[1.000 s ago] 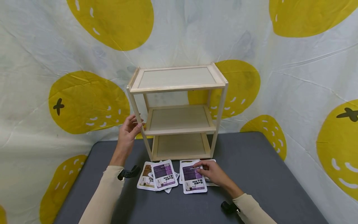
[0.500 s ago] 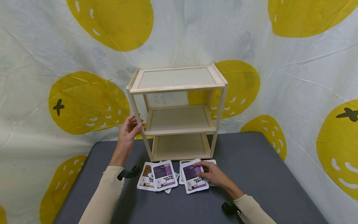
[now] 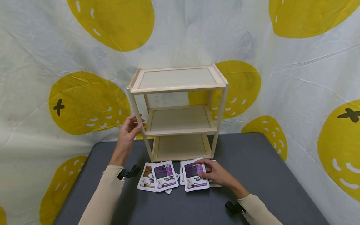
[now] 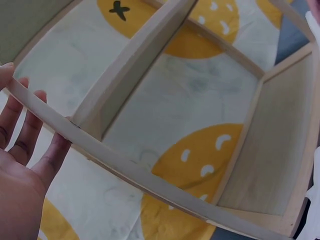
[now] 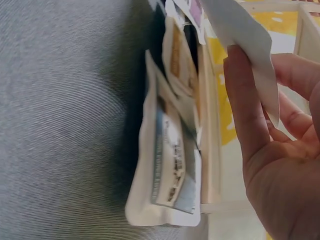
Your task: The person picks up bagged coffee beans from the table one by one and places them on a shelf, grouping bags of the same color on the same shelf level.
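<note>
Right hand (image 3: 216,173) pinches purple pouch (image 3: 194,175); left hand (image 3: 127,132) fingers curled round wooden rack (image 3: 178,112) front post.

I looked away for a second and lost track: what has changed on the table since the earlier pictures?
The right hand has taken hold of the purple packet, pinching its right edge, lifting it off the pile and drawing it slightly towards the shelf. Unchanged: the left hand grips the wooden shelf at its front left post, and the left pile of packets lies on the grey table.
</note>
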Demonstrator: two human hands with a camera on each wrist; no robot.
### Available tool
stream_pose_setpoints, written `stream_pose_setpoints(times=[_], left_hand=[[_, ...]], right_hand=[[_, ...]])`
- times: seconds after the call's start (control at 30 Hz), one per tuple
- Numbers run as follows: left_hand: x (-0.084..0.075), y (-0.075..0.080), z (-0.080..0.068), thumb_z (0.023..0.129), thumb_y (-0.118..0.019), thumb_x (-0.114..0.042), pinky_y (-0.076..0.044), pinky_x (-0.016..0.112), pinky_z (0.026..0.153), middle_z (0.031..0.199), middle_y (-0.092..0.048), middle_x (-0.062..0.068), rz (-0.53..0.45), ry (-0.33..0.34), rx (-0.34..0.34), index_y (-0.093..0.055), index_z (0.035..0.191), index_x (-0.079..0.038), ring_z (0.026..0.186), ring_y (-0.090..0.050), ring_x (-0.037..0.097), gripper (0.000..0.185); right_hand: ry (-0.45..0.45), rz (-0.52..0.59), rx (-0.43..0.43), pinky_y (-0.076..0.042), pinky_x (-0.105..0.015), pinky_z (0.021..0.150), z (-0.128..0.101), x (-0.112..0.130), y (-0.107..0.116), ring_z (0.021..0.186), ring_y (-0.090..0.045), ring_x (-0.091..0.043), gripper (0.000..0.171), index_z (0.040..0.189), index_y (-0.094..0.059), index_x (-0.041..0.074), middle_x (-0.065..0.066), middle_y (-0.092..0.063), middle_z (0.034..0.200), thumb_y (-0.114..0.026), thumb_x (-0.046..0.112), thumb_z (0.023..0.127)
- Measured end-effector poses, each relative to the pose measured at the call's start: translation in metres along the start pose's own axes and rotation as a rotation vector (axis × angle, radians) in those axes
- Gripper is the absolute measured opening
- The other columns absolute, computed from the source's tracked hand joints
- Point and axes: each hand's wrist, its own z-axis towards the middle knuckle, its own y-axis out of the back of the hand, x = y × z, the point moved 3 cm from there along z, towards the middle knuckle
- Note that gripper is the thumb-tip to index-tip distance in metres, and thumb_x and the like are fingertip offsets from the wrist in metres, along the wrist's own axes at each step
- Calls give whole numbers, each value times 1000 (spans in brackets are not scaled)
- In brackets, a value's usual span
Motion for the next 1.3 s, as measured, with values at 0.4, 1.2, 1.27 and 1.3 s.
stream_pose_setpoints(times=[0.4,1.2,1.27,1.3], left_hand=[[-1,0,-1,102,-61,-8,-58,29,89,123,-57,17,-1,3,0,-54,137,-6,107,-64,21,36],[-4,1,-1,101,-60,-8,-56,28,91,119,-59,7,11,26,-14,-47,138,2,108,-64,20,40],[-4,0,-2,102,-60,-8,-56,27,91,120,-58,8,20,28,-14,-47,138,2,108,-64,19,40],[-4,0,-2,102,-60,-8,-56,27,91,120,-58,8,22,30,-15,-47,138,2,108,-64,19,40]], right_hand=[[-27,-49,-17,-61,-35,74,-3,21,2,102,-70,-35,49,143,-50,-3,-30,-60,125,-65,-2,96],[27,-143,-34,-60,-33,76,-6,74,14,96,-72,-25,45,139,-58,5,-21,-64,124,-70,8,95],[28,-152,-39,-60,-33,76,-8,79,15,96,-71,-26,45,138,-58,6,-22,-63,125,-69,7,95],[30,-155,-42,-60,-33,76,-8,82,15,95,-71,-26,44,138,-58,6,-22,-62,126,-69,6,95]])
